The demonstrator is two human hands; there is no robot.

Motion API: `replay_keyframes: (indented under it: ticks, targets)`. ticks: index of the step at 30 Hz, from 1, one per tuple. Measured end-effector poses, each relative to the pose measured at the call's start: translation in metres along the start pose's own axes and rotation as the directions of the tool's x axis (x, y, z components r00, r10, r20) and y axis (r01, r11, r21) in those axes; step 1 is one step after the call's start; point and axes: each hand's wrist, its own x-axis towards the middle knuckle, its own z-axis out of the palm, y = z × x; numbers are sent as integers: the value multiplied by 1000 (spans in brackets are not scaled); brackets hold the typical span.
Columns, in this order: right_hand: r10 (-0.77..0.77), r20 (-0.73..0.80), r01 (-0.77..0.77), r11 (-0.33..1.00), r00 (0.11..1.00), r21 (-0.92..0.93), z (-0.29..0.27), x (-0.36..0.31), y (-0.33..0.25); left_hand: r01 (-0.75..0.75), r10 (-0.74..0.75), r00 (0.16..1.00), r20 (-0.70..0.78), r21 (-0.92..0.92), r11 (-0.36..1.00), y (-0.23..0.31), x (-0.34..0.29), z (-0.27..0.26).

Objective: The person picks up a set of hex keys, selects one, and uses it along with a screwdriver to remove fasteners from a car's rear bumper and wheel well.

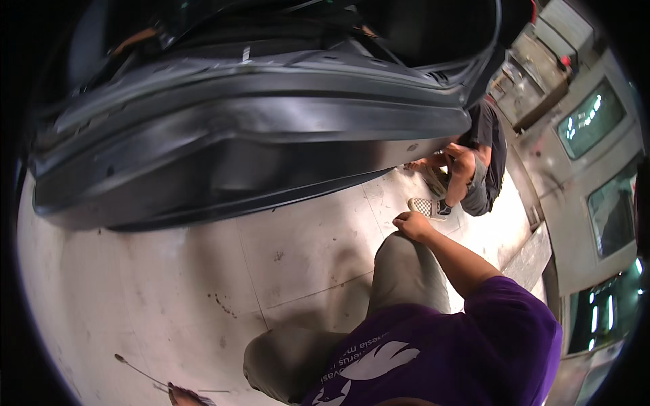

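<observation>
At twelve o'clock, one open car [284, 128], dim inside; at seven, one rod [141, 371] by the left hand [181, 398]; at three, the right hand [411, 224] is rested on one knee [398, 250]. Neither grip can be told.

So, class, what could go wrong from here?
The co-worker crouches close to the dark car body, so standing up carelessly might mean a knock against it. The person's right hand and right knee are near the co-worker's checkered shoe, so shifting forward could cause a bump.
</observation>
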Motion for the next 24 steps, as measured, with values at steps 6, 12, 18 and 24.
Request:
replay_keyframes:
  ticks: [6,12,18,24]
  targets:
    - [-222,54,229,950,974,-211,-20,8,-2,-519,127,785,606,534,667,140,-167,50]
    - [-625,190,637,771,757,-2,7,-8,-47,-540,-410,379,829,558,630,250,-272,140]
    - [-926,-116,933,358,361,46,-7,-31,-82,-853,-570,25,821,315,416,327,-377,229]
    - [-896,261,798,441,360,412,-54,-29,-32,-891,-540,-233,809,45,452,345,-395,304]
